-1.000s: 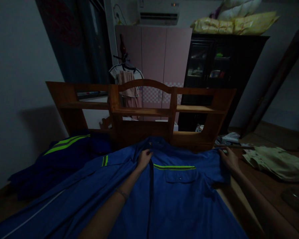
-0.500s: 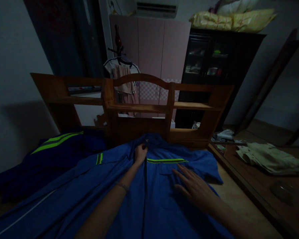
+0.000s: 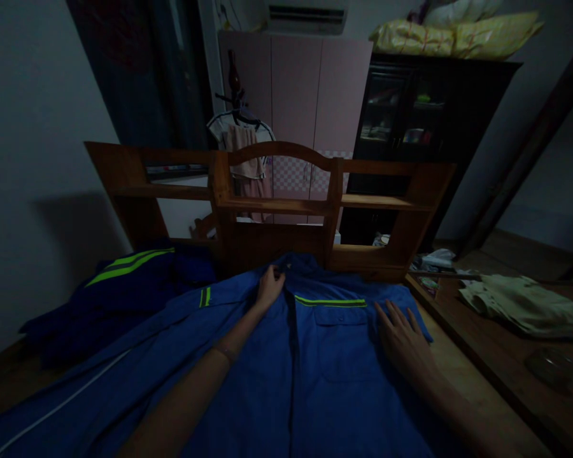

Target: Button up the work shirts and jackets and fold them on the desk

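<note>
A blue work shirt (image 3: 325, 369) with yellow-green reflective stripes lies spread flat, front up, on a wooden bed surface. My left hand (image 3: 270, 287) is closed, pinching the shirt's front edge just below the collar. My right hand (image 3: 403, 337) lies flat with fingers stretched out on the shirt's right side, beside the chest pocket (image 3: 339, 340).
A darker blue garment with reflective stripes (image 3: 124, 280) lies at the left. The wooden headboard with shelves (image 3: 277, 203) stands just beyond the shirt. A pale green garment (image 3: 525, 305) rests on a wooden surface at the right. Wardrobes stand behind.
My right hand left the shirt's right sleeve edge, swept inward across the chest, and now rests flat further right near the pocket. My left hand has kept its pinch at the collar.
</note>
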Demonstrator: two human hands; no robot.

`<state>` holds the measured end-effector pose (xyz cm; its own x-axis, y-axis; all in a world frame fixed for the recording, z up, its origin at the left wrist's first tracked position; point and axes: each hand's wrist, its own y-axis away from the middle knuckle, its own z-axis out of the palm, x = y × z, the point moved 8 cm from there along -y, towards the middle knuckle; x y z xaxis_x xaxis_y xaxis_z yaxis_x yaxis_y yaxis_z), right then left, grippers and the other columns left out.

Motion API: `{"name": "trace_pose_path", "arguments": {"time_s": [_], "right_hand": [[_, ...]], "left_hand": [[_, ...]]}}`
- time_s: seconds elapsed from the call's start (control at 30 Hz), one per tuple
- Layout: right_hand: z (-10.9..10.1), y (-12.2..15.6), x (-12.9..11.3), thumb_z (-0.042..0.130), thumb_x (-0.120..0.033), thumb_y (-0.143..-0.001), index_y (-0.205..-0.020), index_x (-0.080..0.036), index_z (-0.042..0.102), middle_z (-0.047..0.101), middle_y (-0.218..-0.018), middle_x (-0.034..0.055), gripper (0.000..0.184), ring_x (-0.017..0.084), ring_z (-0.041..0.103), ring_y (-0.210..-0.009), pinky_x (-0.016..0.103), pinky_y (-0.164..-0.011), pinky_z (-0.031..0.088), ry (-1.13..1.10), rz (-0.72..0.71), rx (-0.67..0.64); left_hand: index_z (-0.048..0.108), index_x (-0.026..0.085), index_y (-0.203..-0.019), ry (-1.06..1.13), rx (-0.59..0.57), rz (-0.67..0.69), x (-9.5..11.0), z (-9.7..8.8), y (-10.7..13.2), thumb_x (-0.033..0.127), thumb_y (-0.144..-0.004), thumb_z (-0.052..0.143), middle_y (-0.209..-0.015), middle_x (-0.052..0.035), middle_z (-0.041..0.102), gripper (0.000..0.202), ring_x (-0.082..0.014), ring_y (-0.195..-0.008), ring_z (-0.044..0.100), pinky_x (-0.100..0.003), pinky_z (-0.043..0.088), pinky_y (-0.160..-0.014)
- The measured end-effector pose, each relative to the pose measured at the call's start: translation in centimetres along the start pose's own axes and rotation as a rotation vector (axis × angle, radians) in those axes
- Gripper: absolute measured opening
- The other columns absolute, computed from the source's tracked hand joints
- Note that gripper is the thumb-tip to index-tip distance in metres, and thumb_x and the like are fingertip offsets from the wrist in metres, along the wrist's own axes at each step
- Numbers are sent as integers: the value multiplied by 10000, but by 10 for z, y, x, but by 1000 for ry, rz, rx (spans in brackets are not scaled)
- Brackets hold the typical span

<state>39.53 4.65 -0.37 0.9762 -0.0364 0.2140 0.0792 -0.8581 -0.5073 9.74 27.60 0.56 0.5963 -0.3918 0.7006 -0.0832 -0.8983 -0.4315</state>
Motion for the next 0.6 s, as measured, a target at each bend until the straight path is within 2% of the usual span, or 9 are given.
{"name": "trace_pose_path", "arguments": {"time_s": [0.1, 0.17, 0.27, 0.37, 0.43, 0.47, 0.5, 0.6], "right_hand": [[-22, -3, -33, 410, -175, -839, -1365, -158, 432, 358, -1442, 157, 526, 318, 364, -1304, 524, -1082, 258, -56, -60, 13], [-38, -5, -60, 428, -168, -832, -1359, -165, 440, 359, -1442, 150, 527, 309, 407, -1273, 480, -1058, 326, -114, -95, -2], [-61, -12, -104, 431, -187, -851, -1348, -187, 452, 401, -1417, 136, 497, 288, 467, -1222, 431, -1006, 400, -276, -107, -36], [-73, -32, -151, 456, -242, -870, -1313, -213, 485, 530, -1297, 115, 445, 268, 541, -1132, 409, -960, 432, -627, -65, -127], [-63, -54, -188, 536, -275, -845, -1230, -222, 548, 628, -1134, 88, 389, 242, 603, -1015, 383, -929, 447, -1027, 39, -310], [-53, -65, -211, 583, -281, -822, -1164, -217, 584, 658, -1043, 70, 348, 223, 626, -951, 363, -909, 456, -1251, 118, -444], [-38, -74, -234, 634, -260, -788, -1077, -200, 616, 672, -971, 61, 295, 211, 636, -911, 348, -898, 462, -1486, 279, -598], [-12, -108, -293, 577, -297, -838, -957, -129, 590, 672, -823, 82, 206, 189, 662, -719, 333, -711, 533, -1622, 434, -758]], "left_hand": [[531, 167, -1155, -54, -18, 75, -2, -52, -7, 287, -841, 506, -1102, -93, 600, 338, -173, -971, 595, -292, 437, -897], [575, 170, -1101, -154, -100, 100, -15, -86, -11, 341, -789, 573, -1126, -98, 578, 356, -209, -1053, 552, -322, 399, -958], [638, 164, -986, -315, -291, 52, -51, -126, -5, 495, -657, 672, -1026, -98, 597, 468, -267, -1026, 548, -358, 417, -933], [610, 173, -1101, -389, -336, -20, -84, -162, 16, 632, -581, 667, -1085, -106, 559, 696, -289, -1053, 527, -373, 418, -933], [543, 185, -1215, -439, -298, -18, -95, -181, 34, 686, -575, 638, -1175, -118, 493, 818, -303, -1120, 480, -390, 387, -968], [515, 193, -1249, -459, -272, -8, -97, -190, 42, 699, -573, 630, -1198, -122, 469, 853, -311, -1139, 463, -400, 376, -978], [490, 203, -1275, -478, -252, -5, -99, -198, 51, 705, -574, 624, -1210, -124, 454, 872, -317, -1149, 453, -409, 370, -980], [463, 197, -1287, -517, -275, -43, -110, -219, 73, 674, -615, 605, -1188, -127, 476, 836, -311, -1120, 477, -404, 385, -955]]}}
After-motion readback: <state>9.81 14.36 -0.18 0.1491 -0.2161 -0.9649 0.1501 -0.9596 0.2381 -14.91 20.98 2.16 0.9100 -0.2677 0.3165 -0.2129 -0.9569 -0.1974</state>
